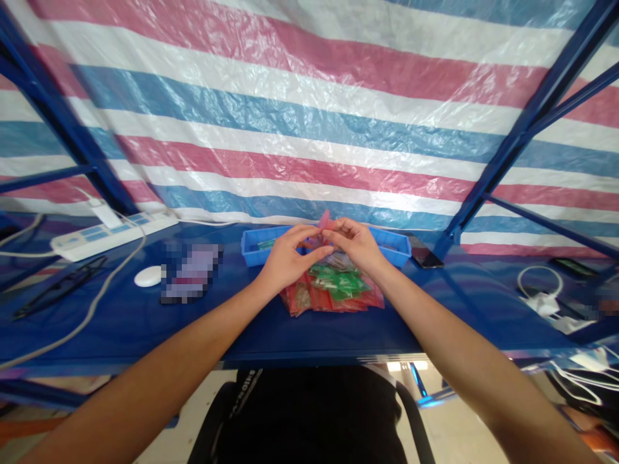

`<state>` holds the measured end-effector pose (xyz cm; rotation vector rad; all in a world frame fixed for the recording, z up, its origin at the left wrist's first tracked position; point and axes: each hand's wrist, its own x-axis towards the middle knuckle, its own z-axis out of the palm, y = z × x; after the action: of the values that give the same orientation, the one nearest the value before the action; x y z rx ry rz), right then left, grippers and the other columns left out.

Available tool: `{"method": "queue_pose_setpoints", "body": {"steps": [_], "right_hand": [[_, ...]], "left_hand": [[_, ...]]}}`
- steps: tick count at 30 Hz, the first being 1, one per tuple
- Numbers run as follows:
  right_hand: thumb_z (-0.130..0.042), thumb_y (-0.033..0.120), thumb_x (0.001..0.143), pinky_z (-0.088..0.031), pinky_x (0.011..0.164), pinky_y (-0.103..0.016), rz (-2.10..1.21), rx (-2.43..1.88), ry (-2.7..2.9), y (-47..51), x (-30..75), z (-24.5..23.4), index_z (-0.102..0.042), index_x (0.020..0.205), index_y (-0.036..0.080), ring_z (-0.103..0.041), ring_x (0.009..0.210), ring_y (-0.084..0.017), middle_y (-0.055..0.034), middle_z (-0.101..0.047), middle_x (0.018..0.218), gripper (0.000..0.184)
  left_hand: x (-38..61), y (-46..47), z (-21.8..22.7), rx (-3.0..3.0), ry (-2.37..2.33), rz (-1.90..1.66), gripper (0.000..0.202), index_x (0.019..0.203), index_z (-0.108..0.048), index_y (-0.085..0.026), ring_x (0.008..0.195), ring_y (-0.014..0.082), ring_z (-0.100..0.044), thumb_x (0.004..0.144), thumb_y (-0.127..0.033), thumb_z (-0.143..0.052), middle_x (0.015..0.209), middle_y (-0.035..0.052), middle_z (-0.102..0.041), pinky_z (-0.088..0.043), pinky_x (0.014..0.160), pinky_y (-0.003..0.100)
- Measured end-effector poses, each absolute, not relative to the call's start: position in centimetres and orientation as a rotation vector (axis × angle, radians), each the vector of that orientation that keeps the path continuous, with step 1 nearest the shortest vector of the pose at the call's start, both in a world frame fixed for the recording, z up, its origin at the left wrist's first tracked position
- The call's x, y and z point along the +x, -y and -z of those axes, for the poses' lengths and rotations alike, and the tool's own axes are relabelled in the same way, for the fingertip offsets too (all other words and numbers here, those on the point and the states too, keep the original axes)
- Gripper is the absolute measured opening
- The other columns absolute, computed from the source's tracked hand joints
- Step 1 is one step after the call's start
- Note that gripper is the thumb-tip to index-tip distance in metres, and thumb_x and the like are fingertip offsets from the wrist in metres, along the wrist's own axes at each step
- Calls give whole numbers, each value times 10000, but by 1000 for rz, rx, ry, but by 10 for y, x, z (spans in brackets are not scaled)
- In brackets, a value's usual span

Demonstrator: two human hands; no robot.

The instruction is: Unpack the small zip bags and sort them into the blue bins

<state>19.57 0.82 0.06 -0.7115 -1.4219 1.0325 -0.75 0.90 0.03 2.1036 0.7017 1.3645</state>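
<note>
Sitting at the blue tabletop (145,322), both forearms reaching forward from the near edge. Lying just past the wrists, a loose pile of red and green packets (333,290), flat and overlapping, touching the front of the blue tray (249,248). Meeting above the pile and tray: left hand (285,258) and right hand (355,248), fingertips pinched together on one small pink packet (325,222), held upright between them, clear of the tabletop. Both hands closed on it at its lower edges, thumbs in front. Looking thin, light and floppy, probably slick plastic film; likely bending or slipping if held by one corner, so gripping by the opposite edges near the seam seeming safest. Contents too small to tell. Resting left on the tabletop: white round puck (149,276), power strip (111,233) with cable. Lying right of the tray: dark phone (425,254). Hanging behind everything: striped tarp (309,116).
</note>
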Motion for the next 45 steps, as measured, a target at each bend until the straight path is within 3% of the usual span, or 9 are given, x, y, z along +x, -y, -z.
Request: {"method": "queue_pose_setpoints", "body": {"steps": [5, 9, 15, 18, 21, 26, 32, 41, 45], "right_hand": [[-743, 651, 905, -660, 756, -354, -1161, -669, 1477, 0, 192, -6, -796, 1029, 234, -761, 968, -246, -59, -807, 1034, 439], [-722, 689, 904, -668, 791, -357, -1168, -664, 1489, 2, 195, -11, -798, 1049, 239, -744, 1105, -274, -74, -792, 1202, 479], [-782, 673, 852, -625, 661, -334, -1028, -765, 1479, -3, 195, -9, -778, 1000, 244, -756, 964, -261, -74, -791, 1112, 453], [-854, 628, 788, -535, 543, -291, -851, -881, 1407, -9, 198, -4, -748, 1064, 254, -727, 803, -215, -52, -777, 1002, 477], [-900, 595, 735, -505, 532, -274, -792, -904, 1385, -13, 201, -2, -720, 1135, 257, -672, 728, -169, -43, -766, 1056, 554], [-877, 643, 741, -505, 582, -287, -853, -883, 1488, -10, 201, -5, -758, 896, 222, -606, 659, -153, -18, -749, 831, 465], [-888, 616, 734, -497, 558, -290, -878, -882, 1382, -15, 203, -2, -758, 878, 218, -548, 573, -128, 11, -690, 733, 443], [-891, 562, 754, -623, 694, -328, -914, -804, 1303, -17, 205, -1, -666, 839, 246, -670, 753, -177, 7, -725, 820, 397], [-896, 559, 766, -649, 866, -395, -1117, -711, 1497, 1, 194, -10, -758, 1025, 265, -746, 972, -235, -35, -797, 1061, 416]], "left_hand": [[-14, -15, 0, 2060, -839, -1412, 323, 1139, -817, -209, 1103, 276, -725, 974, -469, -722, 1186, 94, -786, -587, 956, 393], [-19, -25, 2, 1877, -792, -1407, 368, 1153, -796, -181, 990, 262, -748, 942, -477, -737, 1076, 76, -811, -591, 910, 371], [-19, -25, 1, 1798, -891, -1480, 273, 1011, -793, -171, 810, 209, -717, 905, -418, -743, 938, 35, -802, -552, 765, 309], [-19, -25, -2, 1719, -870, -1509, 319, 1030, -790, -178, 838, 216, -716, 876, -458, -781, 967, 41, -807, -560, 792, 318], [-18, -25, -3, 1684, -828, -1502, 380, 1056, -785, -180, 866, 219, -720, 850, -497, -816, 998, 50, -807, -572, 834, 331], [-14, -26, 2, 1678, -745, -1417, 428, 1112, -765, -172, 904, 222, -736, 846, -501, -829, 1011, 67, -807, -589, 875, 351], [-17, -33, 6, 1697, -797, -1508, 406, 1115, -757, -169, 940, 216, -728, 852, -467, -838, 1033, 81, -790, -578, 898, 348], [-13, -17, 2, 1892, -810, -1435, 382, 1211, -776, -219, 1067, 255, -723, 905, -446, -797, 1221, 97, -766, -577, 914, 362], [-10, -12, 2, 1962, -768, -1335, 434, 1241, -782, -237, 1100, 285, -714, 871, -457, -833, 1244, 95, -757, -580, 929, 386]]}}
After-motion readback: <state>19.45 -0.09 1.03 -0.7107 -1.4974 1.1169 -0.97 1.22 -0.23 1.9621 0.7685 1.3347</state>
